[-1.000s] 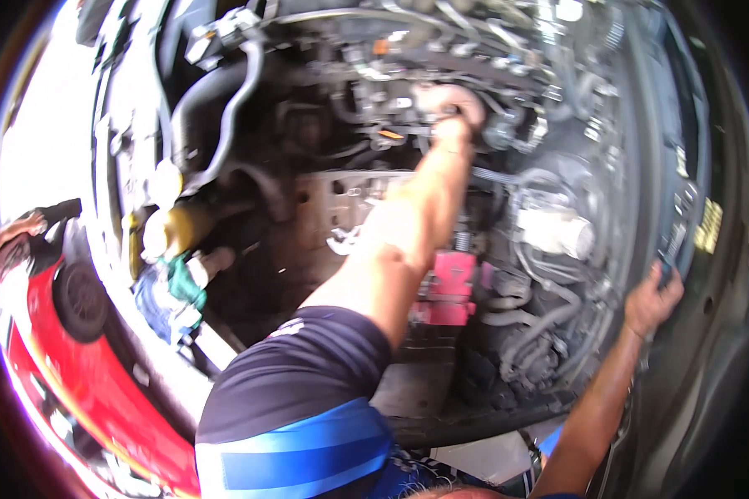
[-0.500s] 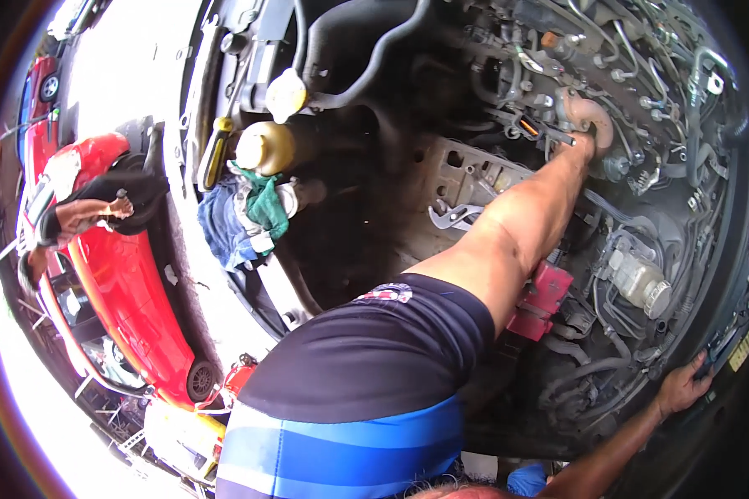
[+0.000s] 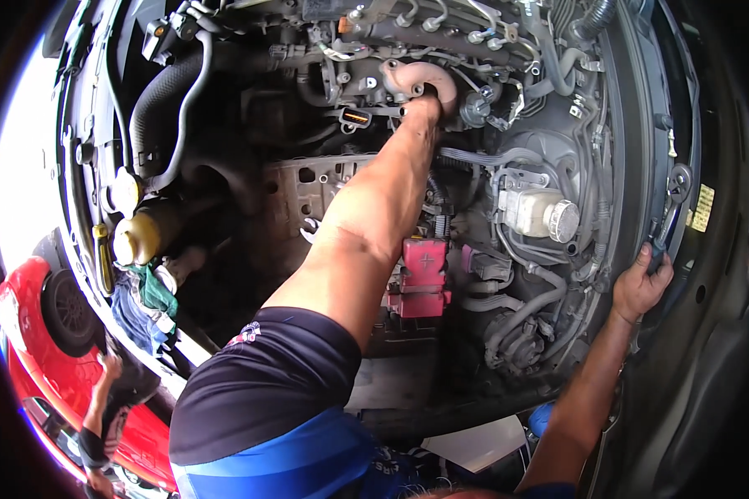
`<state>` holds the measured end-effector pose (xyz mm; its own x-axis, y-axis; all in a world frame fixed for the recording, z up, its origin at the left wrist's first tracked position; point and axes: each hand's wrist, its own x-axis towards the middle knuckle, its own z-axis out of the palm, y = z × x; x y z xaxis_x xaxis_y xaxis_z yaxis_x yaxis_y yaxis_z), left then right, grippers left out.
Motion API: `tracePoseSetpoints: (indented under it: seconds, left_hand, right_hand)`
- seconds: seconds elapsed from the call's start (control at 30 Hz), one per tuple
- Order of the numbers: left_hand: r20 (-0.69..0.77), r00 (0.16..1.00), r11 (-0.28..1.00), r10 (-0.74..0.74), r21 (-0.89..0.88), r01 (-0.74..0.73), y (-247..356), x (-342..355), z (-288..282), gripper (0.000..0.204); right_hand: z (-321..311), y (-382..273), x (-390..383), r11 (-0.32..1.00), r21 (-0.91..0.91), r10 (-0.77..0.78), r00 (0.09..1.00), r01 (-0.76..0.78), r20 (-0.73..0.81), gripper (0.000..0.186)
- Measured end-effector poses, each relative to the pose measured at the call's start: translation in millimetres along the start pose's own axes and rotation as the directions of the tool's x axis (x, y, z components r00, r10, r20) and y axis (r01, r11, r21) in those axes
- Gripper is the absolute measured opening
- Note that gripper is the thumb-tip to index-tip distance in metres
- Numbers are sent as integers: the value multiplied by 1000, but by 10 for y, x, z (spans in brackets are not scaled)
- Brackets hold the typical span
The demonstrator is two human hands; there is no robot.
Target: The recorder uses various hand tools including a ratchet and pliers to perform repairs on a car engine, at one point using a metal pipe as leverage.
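My left arm reaches across the engine bay. My left hand (image 3: 421,108) goes down beneath a curved brown metal pipe (image 3: 431,81), and its fingers are hidden there. Close beside that wrist sits a dark bracket with an orange strip (image 3: 355,117). Over on the right, my right hand (image 3: 641,281) rests at the fender edge. Its thumb and fingers close on the lower end of a ratchet wrench (image 3: 674,200), whose round head points away from me.
A red battery terminal cover (image 3: 424,274) lies below my left forearm. A fluid reservoir (image 3: 541,214) stands right of it. On the left are a yellowish reservoir (image 3: 137,239), a screwdriver (image 3: 102,258) and rags (image 3: 146,303). Outside, another person (image 3: 108,416) is near a red car (image 3: 29,333).
The view has turned and shifted to the right, so the engine bay appears farther left. My left hand stays at the brown pipe, and the ratchet by my right hand now shows clearly.
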<state>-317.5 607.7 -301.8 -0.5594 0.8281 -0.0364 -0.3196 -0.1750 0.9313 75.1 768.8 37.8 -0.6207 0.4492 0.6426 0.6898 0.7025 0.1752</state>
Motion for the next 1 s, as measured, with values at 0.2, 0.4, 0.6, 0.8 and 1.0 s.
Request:
tracePoseSetpoints:
  seconds: [0.2,0.4,0.6,0.8,1.0]
  left_hand:
    - [-38,998,998,55,24,-54,-228,-59,-43,17]
    - [-77,987,990,142,29,-140,-501,-199,-30,30]
    - [-445,811,923,-380,-132,360,-279,-588,826,47]
    - [-233,961,923,-149,316,220,44,-939,598,73]
    - [-383,882,953,-276,10,302,-157,-1188,431,69]
  right_hand:
    - [65,-54,-31,999,40,-25,1000,25,-3,48]
    - [78,-117,-16,993,77,-88,996,89,-23,40]
    - [3,29,-1,986,16,-163,986,163,-21,41]
    - [-64,-277,115,921,29,-387,920,389,-63,40]
    - [-505,-1808,446,885,380,-413,833,270,369,35]
